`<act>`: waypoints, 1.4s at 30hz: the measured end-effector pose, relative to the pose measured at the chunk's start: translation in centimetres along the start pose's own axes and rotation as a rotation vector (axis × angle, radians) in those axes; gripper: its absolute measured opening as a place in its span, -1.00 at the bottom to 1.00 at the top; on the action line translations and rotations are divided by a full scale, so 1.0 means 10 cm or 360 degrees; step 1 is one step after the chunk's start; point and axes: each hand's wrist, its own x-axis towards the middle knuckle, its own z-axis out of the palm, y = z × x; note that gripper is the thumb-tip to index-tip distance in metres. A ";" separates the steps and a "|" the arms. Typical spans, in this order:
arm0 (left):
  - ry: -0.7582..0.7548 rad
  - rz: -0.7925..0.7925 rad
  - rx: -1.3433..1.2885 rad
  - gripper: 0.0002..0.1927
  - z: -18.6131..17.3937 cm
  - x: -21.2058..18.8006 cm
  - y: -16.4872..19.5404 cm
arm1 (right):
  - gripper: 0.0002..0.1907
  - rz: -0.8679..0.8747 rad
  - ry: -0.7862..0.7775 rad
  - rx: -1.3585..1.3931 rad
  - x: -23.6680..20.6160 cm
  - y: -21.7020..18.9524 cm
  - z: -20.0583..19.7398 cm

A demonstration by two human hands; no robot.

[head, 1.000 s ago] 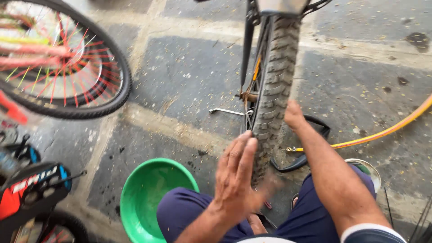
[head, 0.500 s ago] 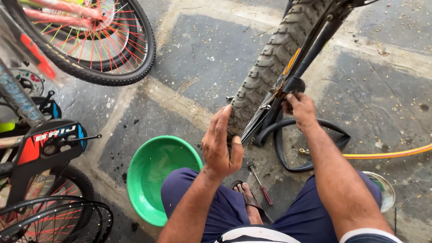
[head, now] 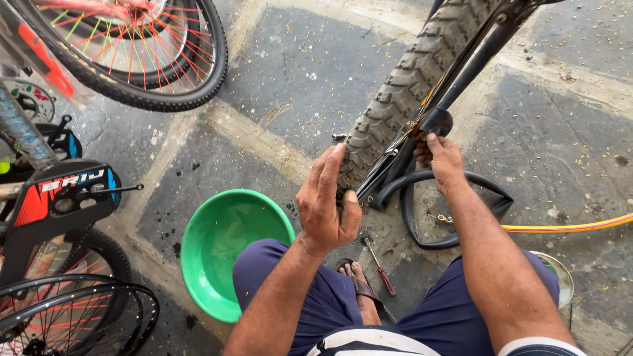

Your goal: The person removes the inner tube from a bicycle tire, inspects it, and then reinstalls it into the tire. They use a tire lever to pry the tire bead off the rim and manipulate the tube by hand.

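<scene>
A knobby black bicycle tyre (head: 409, 86) runs from the top right down to the middle of the head view, with a black frame tube (head: 475, 66) across it. My left hand (head: 326, 204) wraps over the tyre's lower end, fingers on the tread. My right hand (head: 442, 161) grips the wheel's right side near the tube joint. A black inner tube (head: 455, 217) loops on the floor just below it.
A green plastic basin (head: 224, 250) sits by my left knee. A red-handled screwdriver (head: 381, 270) lies between my legs. A yellow hose (head: 567, 227) runs right. Other bicycle wheels stand at top left (head: 151, 59) and bottom left (head: 72, 316). A small metal bowl (head: 557, 277) is by my right knee.
My left hand has closed over the tyre's lower end instead of lying flat on it. My right hand has slid down the right side. The view has shifted left and nearer.
</scene>
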 end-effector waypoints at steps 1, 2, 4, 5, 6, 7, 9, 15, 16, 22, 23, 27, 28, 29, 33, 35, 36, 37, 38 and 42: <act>-0.0005 -0.0003 0.0003 -0.34 0.00 0.00 0.00 | -0.73 -0.0086 -0.0062 -0.0026 0.01 0.00 -0.01; 0.0002 -0.0001 0.0010 -0.34 0.00 0.00 0.00 | -0.68 -0.0134 -0.0063 0.0036 0.03 0.01 -0.01; 0.0014 -0.0007 0.0020 -0.34 0.00 0.00 0.00 | -0.48 -0.0223 -0.0063 0.0153 0.05 0.01 -0.03; 0.0014 0.0000 0.0032 -0.34 0.00 0.00 0.00 | -0.59 -0.0072 -0.0036 0.0076 0.06 0.01 -0.04; 0.0013 0.0008 0.0044 -0.33 0.00 -0.01 0.00 | -0.64 0.0078 -0.0013 -0.0002 0.06 0.00 -0.05; 0.0012 0.0017 0.0056 -0.33 0.00 -0.01 -0.01 | -0.60 0.0229 0.0007 -0.0080 0.06 -0.01 -0.05; 0.0009 -0.0003 0.0037 -0.33 0.01 -0.02 -0.01 | -0.56 -0.0184 -0.0082 -0.0097 0.05 -0.03 -0.06; 0.0021 0.0006 0.0062 -0.32 0.02 -0.03 -0.05 | -0.64 0.0047 -0.0054 -0.0090 0.06 -0.01 -0.08; 0.0014 0.0002 0.0060 -0.32 0.03 -0.04 -0.05 | -0.65 0.0047 -0.0090 -0.0046 0.08 0.02 -0.09; 0.0022 -0.0010 0.0035 -0.33 0.03 -0.05 -0.07 | -0.56 0.0269 -0.0014 -0.0144 0.12 0.08 -0.14; 0.0027 -0.0004 0.0039 -0.33 0.03 -0.05 -0.07 | -0.59 0.0035 -0.0063 -0.0128 0.11 0.07 -0.13; 0.0036 0.0009 0.0051 -0.33 0.03 -0.05 -0.08 | -0.49 -0.0010 -0.0033 -0.0086 0.03 -0.01 -0.09; 0.0035 0.0011 0.0054 -0.33 0.03 -0.05 -0.08 | -0.54 0.0200 0.0038 -0.0079 0.02 -0.03 -0.09; 0.0042 0.0016 0.0053 -0.33 0.04 -0.04 -0.08 | -0.56 0.0149 -0.0012 -0.0071 0.02 -0.03 -0.09; 0.0056 0.0022 0.0043 -0.34 0.05 -0.04 -0.08 | -0.51 -0.0035 -0.0084 -0.0012 0.07 0.02 -0.14; 0.0059 0.0023 0.0044 -0.34 0.05 -0.04 -0.07 | -0.57 0.0045 -0.0071 -0.0008 0.09 0.05 -0.16; 0.0056 0.0029 0.0044 -0.34 0.04 -0.05 -0.07 | -0.63 0.0167 -0.0069 -0.0024 0.10 0.06 -0.16; 0.0054 0.0033 0.0044 -0.34 0.04 -0.05 -0.07 | -0.59 0.0290 -0.0069 -0.0043 0.10 0.07 -0.16; 0.0052 0.0029 0.0037 -0.34 0.04 -0.05 -0.07 | -0.64 0.0113 -0.0078 -0.0020 0.10 0.06 -0.15; 0.0047 0.0018 0.0031 -0.33 0.03 -0.04 -0.06 | -0.62 0.0106 -0.0032 0.0057 0.02 -0.04 -0.07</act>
